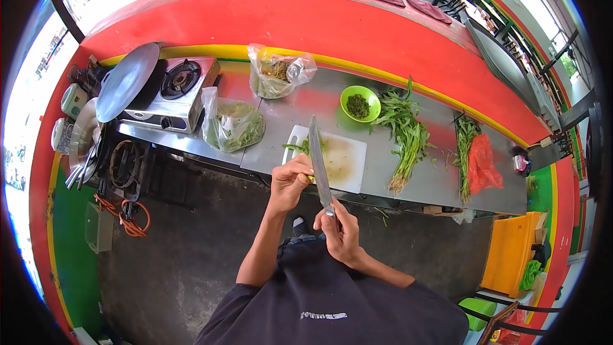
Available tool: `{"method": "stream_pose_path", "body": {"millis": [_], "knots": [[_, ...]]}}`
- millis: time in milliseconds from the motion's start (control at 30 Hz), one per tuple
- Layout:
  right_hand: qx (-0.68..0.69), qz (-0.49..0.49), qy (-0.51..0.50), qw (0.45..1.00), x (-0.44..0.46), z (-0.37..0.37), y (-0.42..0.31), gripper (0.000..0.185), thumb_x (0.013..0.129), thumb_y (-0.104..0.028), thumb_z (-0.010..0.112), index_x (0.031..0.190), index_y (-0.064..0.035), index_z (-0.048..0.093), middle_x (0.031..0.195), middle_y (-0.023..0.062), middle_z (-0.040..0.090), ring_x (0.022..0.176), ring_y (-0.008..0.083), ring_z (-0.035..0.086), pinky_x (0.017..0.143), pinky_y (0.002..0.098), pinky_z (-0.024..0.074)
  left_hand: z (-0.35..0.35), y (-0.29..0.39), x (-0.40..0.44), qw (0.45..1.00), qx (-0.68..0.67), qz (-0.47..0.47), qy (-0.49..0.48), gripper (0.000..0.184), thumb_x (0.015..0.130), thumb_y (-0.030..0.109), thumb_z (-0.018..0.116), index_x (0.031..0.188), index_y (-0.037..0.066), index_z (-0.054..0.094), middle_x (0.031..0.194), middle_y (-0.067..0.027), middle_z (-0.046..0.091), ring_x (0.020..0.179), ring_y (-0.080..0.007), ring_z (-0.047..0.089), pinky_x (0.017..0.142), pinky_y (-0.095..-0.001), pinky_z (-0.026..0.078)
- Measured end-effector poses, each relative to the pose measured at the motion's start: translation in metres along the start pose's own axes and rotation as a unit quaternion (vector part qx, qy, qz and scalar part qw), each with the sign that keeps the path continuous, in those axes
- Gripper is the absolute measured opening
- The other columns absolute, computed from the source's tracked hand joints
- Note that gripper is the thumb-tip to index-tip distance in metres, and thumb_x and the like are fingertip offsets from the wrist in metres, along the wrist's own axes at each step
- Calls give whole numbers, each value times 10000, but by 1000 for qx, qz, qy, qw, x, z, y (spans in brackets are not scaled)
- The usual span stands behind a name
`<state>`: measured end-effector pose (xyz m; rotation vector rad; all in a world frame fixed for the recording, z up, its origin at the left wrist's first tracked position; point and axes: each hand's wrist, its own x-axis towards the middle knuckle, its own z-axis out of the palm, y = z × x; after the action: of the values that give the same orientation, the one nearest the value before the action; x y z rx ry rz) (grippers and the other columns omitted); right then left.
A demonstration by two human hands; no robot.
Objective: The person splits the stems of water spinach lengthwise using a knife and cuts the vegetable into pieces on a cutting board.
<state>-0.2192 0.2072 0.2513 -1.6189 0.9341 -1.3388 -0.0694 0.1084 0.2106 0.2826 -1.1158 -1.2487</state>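
My right hand (341, 233) is closed round the handle of a long knife (318, 160), its blade pointing up and away over the counter's edge. To its left, my left hand (291, 182) pinches some green stems (311, 178) close beside the blade. Behind both hands lies a white cutting board (348, 163), stained brown-green, with cut greens (304, 146) at its left part. A green bowl (360, 103) of chopped greens stands behind the board. Leafy stalks with roots (408, 144) lie to the right of the board.
Plastic bags of greens (234, 125) and food (278, 74) rest left of the board. Farther left are a gas stove (181, 83) and a large metal lid (129, 82). Another leafy bunch (466, 153) and a red bag (484, 163) lie at the right.
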Motion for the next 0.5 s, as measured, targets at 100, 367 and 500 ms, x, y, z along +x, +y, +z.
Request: {"method": "stream_pose_path", "body": {"millis": [100, 367, 500], "knots": [[2, 0, -3, 1000, 1, 0, 2, 486, 1013, -47, 558, 1477, 38, 440, 738, 65, 621, 640, 99, 563, 593, 242, 455, 0, 0, 2, 1000, 0, 2, -5, 189, 984, 205, 675, 1021, 24, 715, 916, -58, 612, 791, -114, 524, 660, -240, 410], [-6, -3, 7, 1000, 7, 1, 1, 475, 1041, -157, 552, 1453, 56, 450, 712, 63, 627, 586, 69, 512, 546, 223, 392, -3, -3, 3, 1000, 14, 4, -5, 169, 980, 179, 683, 1008, 15, 712, 934, -72, 628, 833, -132, 549, 716, -263, 444], [-3, -6, 12, 1000, 8, 3, 2, 481, 1040, -156, 553, 1453, 66, 446, 714, 65, 626, 590, 70, 515, 542, 225, 393, 3, 1, 6, 999, 36, 4, -1, 171, 976, 229, 682, 961, 59, 683, 883, -48, 585, 796, -137, 473, 655, -264, 350]]}}
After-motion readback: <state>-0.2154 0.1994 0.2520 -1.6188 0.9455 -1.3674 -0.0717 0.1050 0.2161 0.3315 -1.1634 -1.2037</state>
